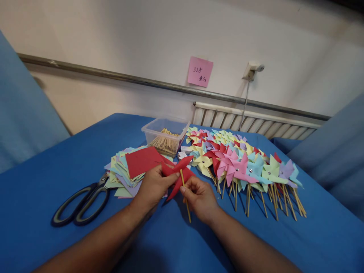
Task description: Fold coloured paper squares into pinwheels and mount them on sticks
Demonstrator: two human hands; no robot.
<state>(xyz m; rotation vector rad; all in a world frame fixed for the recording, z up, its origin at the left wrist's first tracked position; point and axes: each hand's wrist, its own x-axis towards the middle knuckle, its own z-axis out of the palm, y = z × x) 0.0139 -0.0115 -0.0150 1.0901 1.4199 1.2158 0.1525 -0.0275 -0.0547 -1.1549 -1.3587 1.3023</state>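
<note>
My left hand (156, 184) pinches the folded centre of a red paper pinwheel (184, 163), its pointed blades spreading out around the fingers. A thin wooden stick (187, 204) crosses the front of the pinwheel, its upper end at the centre by my left thumb. Around the stick, just below the blades, the thumb and fingers of my right hand (201, 198) are closed. Whether the stick is fastened to the paper cannot be made out. Behind my left hand lies a pile of coloured paper squares (122, 172) with a red sheet (142, 161) on top.
Large dark-handled scissors (82, 204) lie left of the paper, blades partly under it. A clear plastic box (167, 132) of wooden sticks stands behind. Many finished pinwheels (237, 169) fill the right side of the blue-covered table (93, 140). A radiator (250, 121) is on the wall.
</note>
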